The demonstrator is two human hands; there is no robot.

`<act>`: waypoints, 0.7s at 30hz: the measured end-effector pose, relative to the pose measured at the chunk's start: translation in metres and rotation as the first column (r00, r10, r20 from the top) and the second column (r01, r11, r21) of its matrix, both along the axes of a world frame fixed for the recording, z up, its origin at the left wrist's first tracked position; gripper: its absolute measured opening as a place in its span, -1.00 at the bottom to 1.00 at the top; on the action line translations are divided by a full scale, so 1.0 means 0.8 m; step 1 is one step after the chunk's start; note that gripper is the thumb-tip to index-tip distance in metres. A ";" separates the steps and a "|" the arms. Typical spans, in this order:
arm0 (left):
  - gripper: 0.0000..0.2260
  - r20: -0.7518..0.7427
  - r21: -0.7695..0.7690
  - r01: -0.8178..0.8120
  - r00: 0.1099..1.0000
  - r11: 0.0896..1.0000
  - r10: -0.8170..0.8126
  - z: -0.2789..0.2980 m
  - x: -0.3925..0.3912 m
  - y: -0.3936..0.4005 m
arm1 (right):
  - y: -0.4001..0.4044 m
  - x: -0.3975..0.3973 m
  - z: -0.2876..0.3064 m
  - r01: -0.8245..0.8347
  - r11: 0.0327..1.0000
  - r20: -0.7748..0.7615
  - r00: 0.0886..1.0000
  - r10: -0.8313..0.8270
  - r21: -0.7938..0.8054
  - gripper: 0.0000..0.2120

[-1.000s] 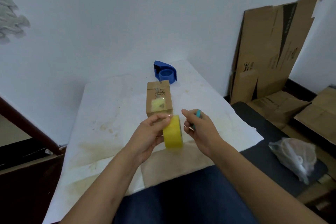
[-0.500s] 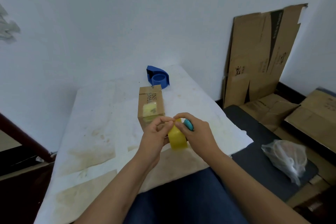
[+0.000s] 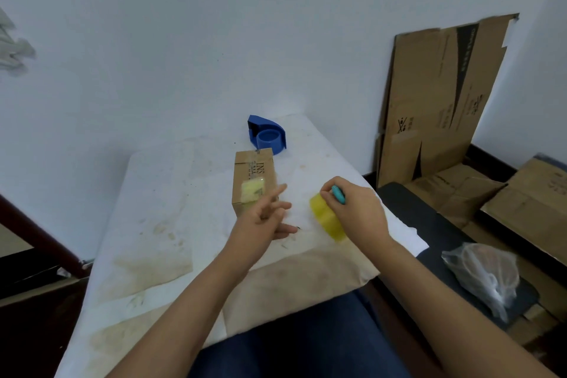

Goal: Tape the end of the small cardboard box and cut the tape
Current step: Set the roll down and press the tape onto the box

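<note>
Left hand (image 3: 264, 218), grip spread, hovers beside the small brown cardboard box (image 3: 254, 181); right hand (image 3: 356, 209) pinches a yellow tape roll (image 3: 325, 215) and teal cutter (image 3: 338, 194).

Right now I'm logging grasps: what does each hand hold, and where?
Right hand grips the yellow tape roll at its upper rim, plus a teal tool. Left hand holds nothing.

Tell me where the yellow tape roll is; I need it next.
In the head view, the yellow tape roll sits under the right hand, right of the small cardboard box.
</note>
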State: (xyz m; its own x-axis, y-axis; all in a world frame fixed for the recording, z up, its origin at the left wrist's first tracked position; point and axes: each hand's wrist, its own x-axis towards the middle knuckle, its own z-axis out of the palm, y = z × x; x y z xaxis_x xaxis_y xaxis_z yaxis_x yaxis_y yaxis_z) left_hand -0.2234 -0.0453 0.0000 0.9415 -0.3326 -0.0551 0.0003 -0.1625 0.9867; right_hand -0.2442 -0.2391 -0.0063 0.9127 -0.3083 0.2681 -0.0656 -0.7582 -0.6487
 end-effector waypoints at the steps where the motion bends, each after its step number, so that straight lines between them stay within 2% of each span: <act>1: -0.68 0.004 -0.021 -0.048 0.999 0.999 0.048 0.004 0.005 0.007 | -0.008 0.006 0.000 0.021 0.995 -0.007 1.000 -0.022 -0.096 -0.89; 4: -0.75 -0.003 -0.036 -0.127 0.992 0.991 0.127 0.013 0.018 0.025 | -0.022 0.030 -0.006 0.008 0.937 -0.048 0.998 -0.026 -0.349 -0.89; 8: -0.76 -0.020 -0.083 -0.191 0.982 0.978 0.190 0.013 0.025 0.034 | -0.014 0.065 -0.013 -0.099 0.842 -0.134 0.990 0.032 -0.530 -0.85; 11: -0.76 -0.024 -0.076 -0.225 0.974 0.971 0.224 0.011 0.028 0.040 | -0.005 0.079 -0.011 -0.187 0.792 -0.183 0.978 0.097 -0.581 -0.81; 16: -0.76 -0.014 -0.065 -0.264 0.964 0.962 0.264 0.007 0.034 0.051 | 0.008 0.087 -0.019 -0.286 0.711 -0.301 0.947 0.109 -0.642 -0.77; 21: -0.77 0.037 -0.055 -0.319 0.946 0.946 0.322 0.010 0.038 0.058 | 0.011 0.078 -0.031 -0.343 0.756 -0.385 0.914 0.132 -0.557 -0.63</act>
